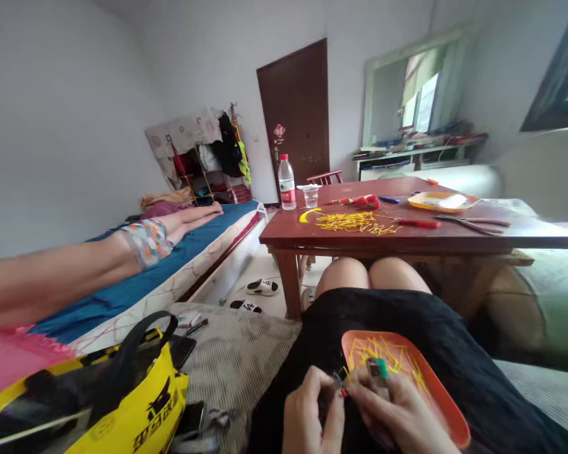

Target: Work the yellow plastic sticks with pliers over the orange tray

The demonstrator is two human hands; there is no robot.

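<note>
Room: pale walls, a dark brown door (296,113) ahead, a framed mirror (388,101) to its right. On the bed (203,243) at left, a person (99,265) lies in patterned shorts, legs bare. The red-brown worktop (284,232) stands just beyond my knees. On it: a red-capped water bottle (288,190) upright beside a clear plastic cup (311,199); a loose spread of short yellow strands (345,222); a red-handled tool (419,223) near pliers (483,223), spread open; a blue pen (389,200) lying flat. An orange tray (452,413) rests tilted on the black cloth (303,359) over my lap, more yellow strands (383,350) scattered inside it. My left hand (307,413) is closed, thumb and fingers pinching a small dark piece (337,379) with a red spot; mostly hidden, too small to identify. My right hand (397,413) grips a small green-and-grey object (381,368), green end showing above the fingers; blurred. Fingertips of both hands meet at the dark piece, over the tray's near left edge. Yellow bag (156,410) with black handles at my left.
</note>
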